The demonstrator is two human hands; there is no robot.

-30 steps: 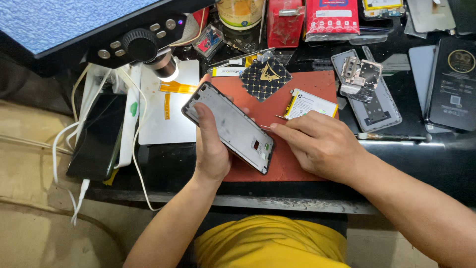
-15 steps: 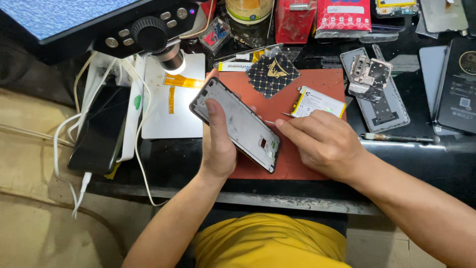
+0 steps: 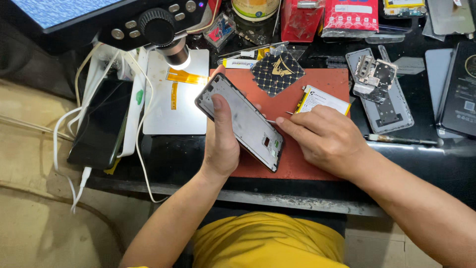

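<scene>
1. Phone frame [image 3: 241, 120], opened, no back cover, grey inner plate up. I see it tilted, held over the red work mat [image 3: 317, 84] at bench centre, top corner twd the microscope lamp.
2. Left hand [image 3: 221, 144]: closed round the frame from below, thumb laid across its inner face, fingers behind. Firm hold.
3. Right hand [image 3: 325, 139]: fingers curled, pinched on thin metal tweezers [image 3: 277, 118]; tips at the frame's right edge, abt mid-length. I can't tell if tips touch the frame or just hover.
4. Battery [image 3: 322, 99], white label w/ yellow edge, flat on mat just beyond right hand.
5. Black patterned square pad [image 3: 277, 72], on mat's upper edge.
6. White base plate [image 3: 178, 99] w/ orange flex strips, left of mat, under microscope head [image 3: 163, 30].
7. Dark phone [image 3: 101, 121] on cable, far left, face up.
8. Second stripped phone chassis [image 3: 379, 92] w/ loose parts, right of mat, well apart from hands.
9. Screwdriver [image 3: 401, 140], on bench just right of right hand.
</scene>
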